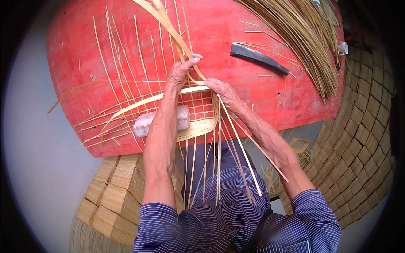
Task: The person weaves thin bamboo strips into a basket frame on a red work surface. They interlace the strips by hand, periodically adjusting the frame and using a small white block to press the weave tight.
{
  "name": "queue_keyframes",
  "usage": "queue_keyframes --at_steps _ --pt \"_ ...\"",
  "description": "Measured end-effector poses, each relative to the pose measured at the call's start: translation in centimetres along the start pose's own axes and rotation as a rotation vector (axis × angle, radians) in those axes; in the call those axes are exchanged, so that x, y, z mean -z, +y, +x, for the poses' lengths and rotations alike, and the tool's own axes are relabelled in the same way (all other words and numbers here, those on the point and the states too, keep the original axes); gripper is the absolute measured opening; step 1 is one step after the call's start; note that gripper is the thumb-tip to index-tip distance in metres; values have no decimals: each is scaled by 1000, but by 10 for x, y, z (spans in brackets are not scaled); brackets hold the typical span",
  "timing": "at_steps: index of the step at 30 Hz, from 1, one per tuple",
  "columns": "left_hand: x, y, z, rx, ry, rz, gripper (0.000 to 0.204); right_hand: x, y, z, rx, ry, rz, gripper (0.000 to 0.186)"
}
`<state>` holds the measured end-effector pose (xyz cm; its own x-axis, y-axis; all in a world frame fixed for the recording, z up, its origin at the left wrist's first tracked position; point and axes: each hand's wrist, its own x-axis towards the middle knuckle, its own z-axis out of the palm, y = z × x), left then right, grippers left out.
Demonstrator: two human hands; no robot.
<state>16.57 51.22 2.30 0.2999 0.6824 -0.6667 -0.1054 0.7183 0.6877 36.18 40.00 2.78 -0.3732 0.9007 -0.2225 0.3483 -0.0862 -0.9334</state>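
Note:
On the red board lies a half-woven bamboo basket base, its strips crossing in an open grid with long loose ends. My left hand is closed on a wide pale bamboo strip that rises toward the far edge. Fingers of my right hand pinch the same strip where it bends at the weave's far right corner. Woven pale bands curve round the near right side. A whitish block rests on the weave, partly hidden by my left forearm.
A dark cleaver-like blade lies on the red board, right of my hands. Beyond it is a large bundle of thin bamboo strips. A white cup is at the right edge. Stacked bundles stand lower left, more at right.

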Motion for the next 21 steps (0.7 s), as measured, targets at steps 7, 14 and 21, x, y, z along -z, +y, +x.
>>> queue_keyframes --at_steps 7,14,21 --pt "6 1 -28 -138 102 316 61 -2 2 1 -194 24 202 49" --pt "-14 -28 -49 -220 564 497 49 3 -3 4 -116 -18 180 37" --pt "-59 -24 -82 -388 775 577 31 2 -7 7 -78 18 186 35"
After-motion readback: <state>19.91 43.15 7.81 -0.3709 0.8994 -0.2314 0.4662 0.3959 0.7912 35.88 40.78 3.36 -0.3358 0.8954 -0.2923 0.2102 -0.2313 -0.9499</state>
